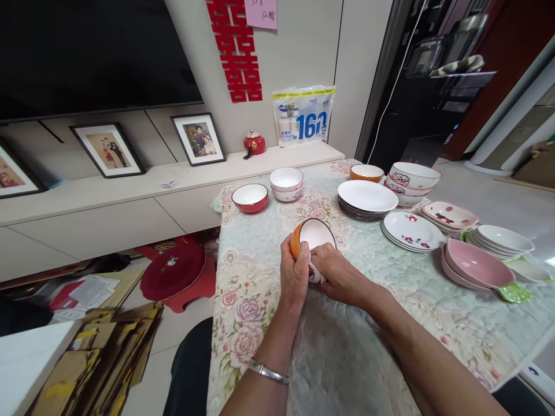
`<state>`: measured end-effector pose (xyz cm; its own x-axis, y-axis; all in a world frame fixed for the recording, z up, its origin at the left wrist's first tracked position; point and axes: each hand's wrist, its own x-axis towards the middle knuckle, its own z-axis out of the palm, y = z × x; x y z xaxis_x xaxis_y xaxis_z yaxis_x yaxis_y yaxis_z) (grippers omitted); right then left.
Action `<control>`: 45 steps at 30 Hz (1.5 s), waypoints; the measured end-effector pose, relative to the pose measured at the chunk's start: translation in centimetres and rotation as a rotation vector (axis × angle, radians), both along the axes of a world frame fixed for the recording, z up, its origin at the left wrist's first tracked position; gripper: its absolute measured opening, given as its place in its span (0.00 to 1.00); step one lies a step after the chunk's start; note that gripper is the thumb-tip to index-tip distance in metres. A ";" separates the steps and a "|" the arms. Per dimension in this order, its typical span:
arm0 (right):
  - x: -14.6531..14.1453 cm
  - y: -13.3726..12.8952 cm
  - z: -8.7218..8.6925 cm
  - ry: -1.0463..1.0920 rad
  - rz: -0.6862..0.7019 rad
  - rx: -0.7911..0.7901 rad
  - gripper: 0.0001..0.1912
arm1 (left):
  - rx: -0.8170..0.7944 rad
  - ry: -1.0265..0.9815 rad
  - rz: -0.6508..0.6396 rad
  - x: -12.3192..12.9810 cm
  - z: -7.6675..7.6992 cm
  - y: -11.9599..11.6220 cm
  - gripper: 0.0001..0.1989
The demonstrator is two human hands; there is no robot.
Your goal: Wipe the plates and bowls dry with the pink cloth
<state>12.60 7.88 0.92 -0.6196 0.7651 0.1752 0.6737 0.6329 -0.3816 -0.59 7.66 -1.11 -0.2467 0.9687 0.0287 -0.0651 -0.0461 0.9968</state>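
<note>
An orange bowl with a white inside and dark rim is tilted above the middle of the table. My left hand grips its left side, thumb near the rim. My right hand is closed on a pale cloth pressed against the bowl's lower edge. Beyond the hands stand a red bowl and stacked white bowls with pink rims. To the right are a stack of white plates and flowered plates.
The flowered tablecloth also bears pink bowls, small white dishes, large bowls and another orange bowl. A red stool and flattened cardboard are on the floor at left.
</note>
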 end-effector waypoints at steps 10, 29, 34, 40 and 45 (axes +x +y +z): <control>0.9 -0.2 1.7 0.610 0.107 -0.595 0.14 | 0.028 -0.057 -0.052 -0.5 0.2 0.0 0.26; -0.1 0.3 -0.7 0.075 -0.198 0.046 0.16 | 0.076 -0.008 -0.092 0.4 -0.4 0.0 0.24; 0.0 0.5 -0.5 0.084 -0.182 -0.038 0.14 | 0.070 -0.011 -0.076 0.6 -0.3 -0.1 0.24; -0.1 0.1 0.5 0.646 -0.062 -0.518 0.12 | 0.064 0.058 -0.066 0.3 0.2 -0.3 0.23; -0.5 -0.2 0.0 1.012 -0.128 -0.828 0.24 | 0.090 0.055 -0.073 0.3 0.4 -0.5 0.23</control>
